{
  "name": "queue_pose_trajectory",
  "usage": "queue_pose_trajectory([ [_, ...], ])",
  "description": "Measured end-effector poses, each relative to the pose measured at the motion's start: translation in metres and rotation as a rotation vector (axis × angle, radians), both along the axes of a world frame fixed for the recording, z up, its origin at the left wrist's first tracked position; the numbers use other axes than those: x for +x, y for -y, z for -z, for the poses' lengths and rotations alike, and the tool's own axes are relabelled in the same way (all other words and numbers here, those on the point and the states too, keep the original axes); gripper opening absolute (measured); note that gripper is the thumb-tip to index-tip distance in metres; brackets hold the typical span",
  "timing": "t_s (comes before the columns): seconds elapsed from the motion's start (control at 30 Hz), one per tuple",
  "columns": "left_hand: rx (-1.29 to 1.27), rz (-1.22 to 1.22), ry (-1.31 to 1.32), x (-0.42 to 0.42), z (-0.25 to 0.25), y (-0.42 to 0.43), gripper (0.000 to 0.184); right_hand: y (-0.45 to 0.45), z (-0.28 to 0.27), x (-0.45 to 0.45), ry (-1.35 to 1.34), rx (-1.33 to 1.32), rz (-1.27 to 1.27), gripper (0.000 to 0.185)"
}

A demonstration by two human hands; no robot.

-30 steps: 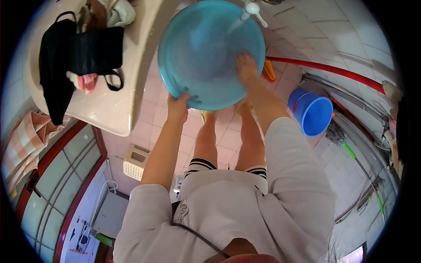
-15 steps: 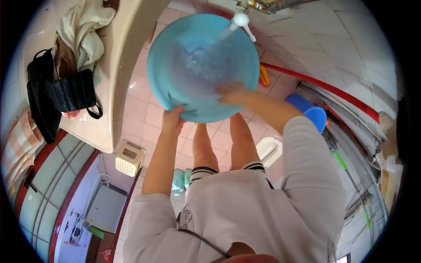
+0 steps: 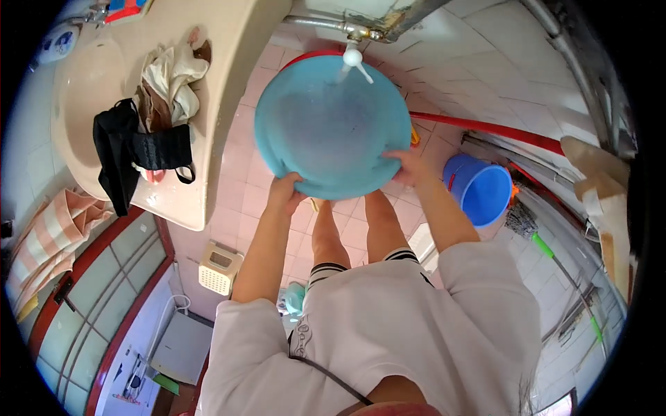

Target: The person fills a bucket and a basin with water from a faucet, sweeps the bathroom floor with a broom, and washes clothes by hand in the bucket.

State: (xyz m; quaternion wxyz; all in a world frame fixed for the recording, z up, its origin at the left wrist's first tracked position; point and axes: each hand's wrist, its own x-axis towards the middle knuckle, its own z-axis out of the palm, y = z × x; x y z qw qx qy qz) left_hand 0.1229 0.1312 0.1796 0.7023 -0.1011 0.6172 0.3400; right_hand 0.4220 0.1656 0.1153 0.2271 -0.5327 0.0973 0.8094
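Turquoise basin (image 3: 338, 188) with cloudy water in it sits in front of your legs, its far side under the white tap (image 3: 353, 57). Half a second ago your right hand (image 3: 411, 168) was inside the basin, blurred over the water; now it is out at the right rim, its fingers wrapped over the edge, slightly smeared. Your left hand (image 3: 283, 193) has kept its place on the near-left rim, thumb over the top, fingers gripping from outside. The water's bubbling patch below the tap has faded to a smoother, hazy surface.

On your left, a strip of pink floor (image 3: 239, 159) lies open between the basin and the edge of the beige counter (image 3: 198, 201), where black cloth (image 3: 114, 152) and cream cloth (image 3: 177, 76) lie heaped. Ahead you have little room: the tap hangs over the far rim, and a red curved edge (image 3: 305, 58) shows just beyond it. To your right, an orange object (image 3: 415, 135) is close beside the rim, while the blue bucket (image 3: 485, 194) stands apart, with bare floor between. You cannot tell what bears the basin.
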Motion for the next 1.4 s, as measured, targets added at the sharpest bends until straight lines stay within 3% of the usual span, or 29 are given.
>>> queue_pose_trajectory([
  [0.03,-0.006,0.060,-0.098,-0.002,-0.009,-0.001,0.048,0.017,0.020,-0.004,-0.043,-0.042,0.021,0.040],
  [0.17,0.116,0.100,-0.216,-0.037,-0.010,-0.007,0.047,0.026,0.007,-0.058,0.013,0.006,0.140,0.031],
  [0.23,0.188,0.089,-0.237,-0.043,-0.005,-0.017,0.047,0.021,0.018,-0.074,0.247,0.129,0.093,0.033],
  [0.3,0.347,0.104,-0.207,-0.045,-0.003,-0.025,0.053,0.025,0.023,-0.074,0.273,0.128,0.139,0.031],
  [0.4,0.257,0.025,-0.265,-0.022,-0.001,-0.022,0.058,0.043,0.024,-0.063,0.324,0.162,0.243,0.027],
  [0.43,0.254,0.102,-0.228,-0.018,0.002,-0.014,0.069,0.050,0.022,-0.063,0.335,0.193,0.302,0.026],
  [0.47,0.269,0.221,-0.168,-0.017,0.002,-0.004,0.068,0.058,0.019,-0.063,0.338,0.202,0.323,0.026],
  [0.57,0.252,0.214,-0.098,-0.011,-0.010,0.025,0.057,0.080,-0.005,-0.066,0.410,0.125,0.300,0.027],
  [0.63,0.203,0.334,0.041,-0.019,-0.015,0.041,0.038,0.099,-0.030,-0.073,0.268,0.108,0.352,0.029],
  [0.67,0.209,0.372,0.056,-0.023,-0.020,0.049,0.038,0.113,-0.034,-0.077,0.282,0.110,0.391,0.029],
  [0.8,0.231,0.551,-0.132,-0.026,-0.044,0.066,0.031,0.182,0.006,-0.092,-0.115,0.245,0.715,0.036],
  [0.87,0.226,0.625,-0.119,-0.028,-0.058,0.077,0.032,0.213,0.004,-0.104,0.130,0.168,0.598,0.042],
  [0.93,0.212,0.734,-0.145,-0.021,-0.078,0.090,0.032,0.234,-0.063,-0.104,0.054,0.086,0.716,0.043],
  [1.2,0.190,1.207,-0.182,0.057,-0.085,0.153,0.033,0.396,-0.042,-0.097,-0.091,-0.049,1.057,0.041],
  [1.27,0.229,1.307,-0.132,0.091,-0.080,0.172,0.022,0.432,-0.046,-0.079,-0.116,-0.071,1.175,0.041],
  [1.33,0.266,1.378,-0.127,0.133,-0.079,0.194,0.022,0.469,-0.057,-0.038,0.027,0.038,1.302,0.042],
  [1.4,0.311,1.440,-0.127,0.171,-0.083,0.219,0.022,0.518,-0.045,0.016,0.097,-0.034,1.374,0.041],
])
